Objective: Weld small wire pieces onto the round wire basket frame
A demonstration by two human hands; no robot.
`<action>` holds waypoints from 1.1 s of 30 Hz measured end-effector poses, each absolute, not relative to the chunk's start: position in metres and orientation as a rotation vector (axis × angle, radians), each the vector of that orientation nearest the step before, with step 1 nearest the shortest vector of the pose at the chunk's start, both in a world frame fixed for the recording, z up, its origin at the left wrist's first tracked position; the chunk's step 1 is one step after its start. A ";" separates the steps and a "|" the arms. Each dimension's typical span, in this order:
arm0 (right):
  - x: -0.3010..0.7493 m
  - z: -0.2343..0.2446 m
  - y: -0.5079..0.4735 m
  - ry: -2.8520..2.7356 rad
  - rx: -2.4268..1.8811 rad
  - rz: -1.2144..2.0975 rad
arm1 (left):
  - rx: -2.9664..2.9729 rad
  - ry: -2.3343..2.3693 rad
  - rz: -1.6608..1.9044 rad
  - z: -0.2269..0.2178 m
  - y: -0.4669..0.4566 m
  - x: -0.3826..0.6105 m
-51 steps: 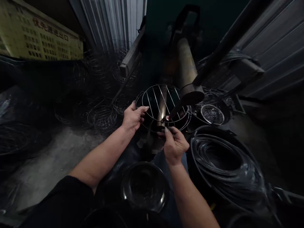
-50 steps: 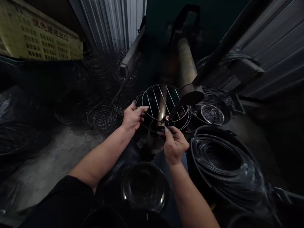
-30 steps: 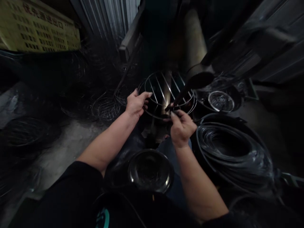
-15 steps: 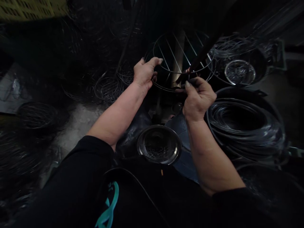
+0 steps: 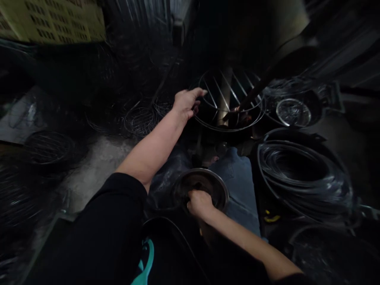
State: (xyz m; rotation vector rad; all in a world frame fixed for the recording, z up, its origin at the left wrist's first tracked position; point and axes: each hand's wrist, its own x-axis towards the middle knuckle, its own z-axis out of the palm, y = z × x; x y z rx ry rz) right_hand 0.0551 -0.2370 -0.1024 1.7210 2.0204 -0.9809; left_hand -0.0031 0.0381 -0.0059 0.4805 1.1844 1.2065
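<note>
My left hand grips the left rim of a round wire rack, its thumb on top and fingers curled beneath. Parallel bars cross the rack, and a dark metal arm of a machine reaches over it to a copper-coloured tip. Below the rack stands a pale cylindrical post. My right hand is down in a steel bowl on my lap, fingers curled together. Whatever lies between those fingers is hidden.
To the right, a coil of wire fills a dark tub. Behind it stands a smaller metal bowl of shiny pieces. Wire racks lie on the left, and a yellow crate is at the upper left.
My right hand has left the rack's near rim and dropped into the bowl on my lap. My left hand stays on the rack. The whole view has shifted slightly.
</note>
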 end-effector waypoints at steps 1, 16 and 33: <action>0.055 -0.101 -0.237 2.029 1.711 -0.976 | 0.527 1.187 1.179 -0.005 0.036 -0.003; 0.140 -0.037 -0.170 2.014 2.908 -2.206 | 0.577 1.115 1.331 -0.008 -0.013 0.003; 0.135 -0.012 -0.106 1.892 3.455 -2.018 | 0.615 1.048 1.436 -0.005 -0.022 0.006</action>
